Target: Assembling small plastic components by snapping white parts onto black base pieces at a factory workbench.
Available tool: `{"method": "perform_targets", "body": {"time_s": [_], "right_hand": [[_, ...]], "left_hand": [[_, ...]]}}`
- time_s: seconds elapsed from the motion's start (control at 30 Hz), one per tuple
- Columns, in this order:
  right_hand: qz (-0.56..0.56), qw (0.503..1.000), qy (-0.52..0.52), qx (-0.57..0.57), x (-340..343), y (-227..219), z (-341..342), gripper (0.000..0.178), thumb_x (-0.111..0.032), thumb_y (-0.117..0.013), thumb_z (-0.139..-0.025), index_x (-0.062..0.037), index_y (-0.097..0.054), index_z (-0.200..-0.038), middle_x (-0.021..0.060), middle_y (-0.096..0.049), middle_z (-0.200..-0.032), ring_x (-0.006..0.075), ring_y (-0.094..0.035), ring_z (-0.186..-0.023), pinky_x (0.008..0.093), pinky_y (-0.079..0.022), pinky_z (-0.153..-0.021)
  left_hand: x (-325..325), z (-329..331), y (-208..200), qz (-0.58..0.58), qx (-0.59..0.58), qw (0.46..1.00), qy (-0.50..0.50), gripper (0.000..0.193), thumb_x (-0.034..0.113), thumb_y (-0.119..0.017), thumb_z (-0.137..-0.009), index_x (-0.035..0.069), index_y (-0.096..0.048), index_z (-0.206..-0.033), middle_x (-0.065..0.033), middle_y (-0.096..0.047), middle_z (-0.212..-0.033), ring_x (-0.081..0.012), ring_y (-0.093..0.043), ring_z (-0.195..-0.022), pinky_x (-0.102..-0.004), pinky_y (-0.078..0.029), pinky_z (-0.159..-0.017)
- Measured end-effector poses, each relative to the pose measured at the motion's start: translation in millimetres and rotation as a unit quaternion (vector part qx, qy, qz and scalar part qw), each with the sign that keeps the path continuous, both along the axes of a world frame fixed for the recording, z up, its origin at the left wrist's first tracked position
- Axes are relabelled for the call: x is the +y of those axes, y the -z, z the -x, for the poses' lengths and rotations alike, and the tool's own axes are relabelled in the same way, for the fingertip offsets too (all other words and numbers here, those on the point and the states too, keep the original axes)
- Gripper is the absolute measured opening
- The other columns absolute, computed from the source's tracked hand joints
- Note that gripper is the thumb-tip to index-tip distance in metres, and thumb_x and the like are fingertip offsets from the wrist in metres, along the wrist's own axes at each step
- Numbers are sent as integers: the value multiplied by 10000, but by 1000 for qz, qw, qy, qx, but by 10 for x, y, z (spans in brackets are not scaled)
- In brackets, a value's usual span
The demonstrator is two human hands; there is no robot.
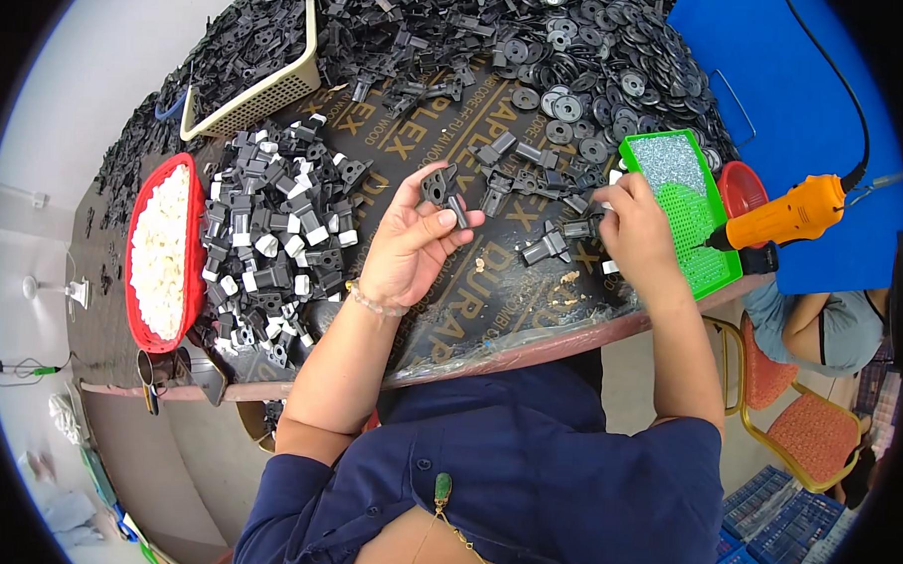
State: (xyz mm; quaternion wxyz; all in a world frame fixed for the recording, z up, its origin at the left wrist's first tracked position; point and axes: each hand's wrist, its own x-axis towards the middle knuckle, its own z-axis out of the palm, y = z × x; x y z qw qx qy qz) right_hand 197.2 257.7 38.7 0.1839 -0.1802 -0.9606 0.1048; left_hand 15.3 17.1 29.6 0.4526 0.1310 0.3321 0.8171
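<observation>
In my left hand (409, 249) is a black plastic fitting (438, 186), with a flat holed plate and a short tube. The thumb presses it against the curled fingers. My right hand (636, 229) is lowered beside the left edge of a green tray (712, 281), which holds small silvery pieces. Its fingertips are drawn together, and whatever they may pinch is hidden. Loose black fittings (546, 248) lie on the table close to these fingers. To the left of my left hand spreads a pile of black fittings with white caps (275, 221).
A red basket (134, 271) of white pieces stands at the left, near sunglasses and a phone (205, 377). Behind are a beige basket (249, 111) and heaps of black parts and discs (567, 108). An orange power screwdriver (787, 214) hangs right, near a red bowl. Another person sits beyond.
</observation>
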Motion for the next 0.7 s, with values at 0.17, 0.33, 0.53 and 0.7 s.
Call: {"method": "perform_targets", "body": {"time_s": [0.17, 0.33, 0.53, 0.7], "right_hand": [[399, 900, -63, 163, -490, -69, 306, 386, 82, -601, -814, -10, -676, -1182, 25, -518, -975, 91, -554, -824, 217, -471, -700], [678, 702, -67, 206, -905, -26, 574, 240, 35, -622, -916, 18, -642, -1154, 55, -644, -1041, 123, -644, -914, 261, -527, -772], [772, 595, -99, 198, -1027, 43, 722, 244, -4, -664, -927, 21, -611, -1164, 101, -677, -1005, 164, -675, -875, 300, -559, -768], [747, 626, -93, 204, -996, 170, 721, 266, 27, -683, -908, 45, -617, -1165, 118, -683, -1013, 172, -684, -889, 298, -580, -800]], "left_hand": [[-17, 26, 190, 11, 56, 997, -50, 573, -30, -704, -878, 126, -465, -1375, -79, -652, -1109, -189, -664, -972, -310, -558, -824], [25, -22, 88, 5, 58, 995, -75, 571, -57, -703, -869, 111, -478, -1366, -69, -643, -1128, -172, -659, -972, -309, -551, -835], [28, -22, 168, 14, 79, 989, -123, 558, -96, -701, -859, 76, -486, -1343, -80, -571, -1251, -169, -640, -1044, -320, -553, -902], [54, -81, 138, 35, 197, 965, -170, 552, -94, -734, -841, 53, -490, -1314, -92, -530, -1348, -161, -617, -1105, -308, -544, -943]]}}
